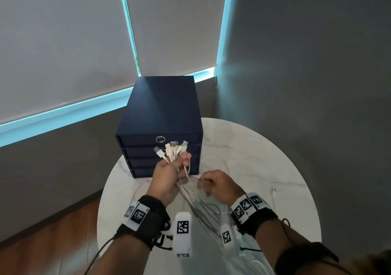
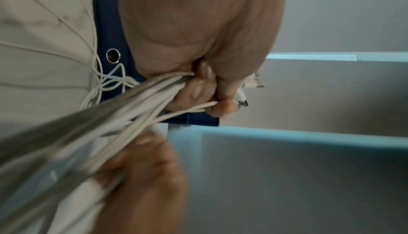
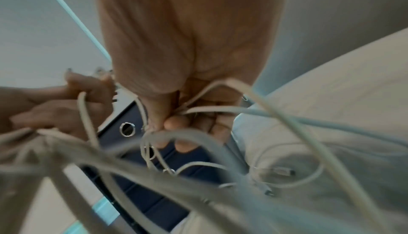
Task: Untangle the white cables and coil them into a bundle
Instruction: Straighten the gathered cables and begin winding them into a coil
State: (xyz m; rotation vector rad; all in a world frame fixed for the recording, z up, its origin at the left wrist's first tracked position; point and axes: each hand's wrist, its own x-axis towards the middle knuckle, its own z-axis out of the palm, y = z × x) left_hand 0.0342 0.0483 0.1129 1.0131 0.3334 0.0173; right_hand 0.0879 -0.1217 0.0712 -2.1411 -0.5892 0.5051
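My left hand grips a bunch of white cables in a fist above the round marble table. Several USB plugs fan out above that fist. In the left wrist view my left hand's fingers curl round the white cables. My right hand sits just to the right and pinches cable strands that run down from the fist. The right wrist view shows my right hand with strands of the white cables caught between thumb and fingers. More cable loops lie on the table beyond the hands.
A dark blue drawer box with a metal ring pull stands at the table's far left edge, right behind my left hand. One loose cable end lies on the table at the right. Grey blinds and walls stand behind; wooden floor lies at the lower left.
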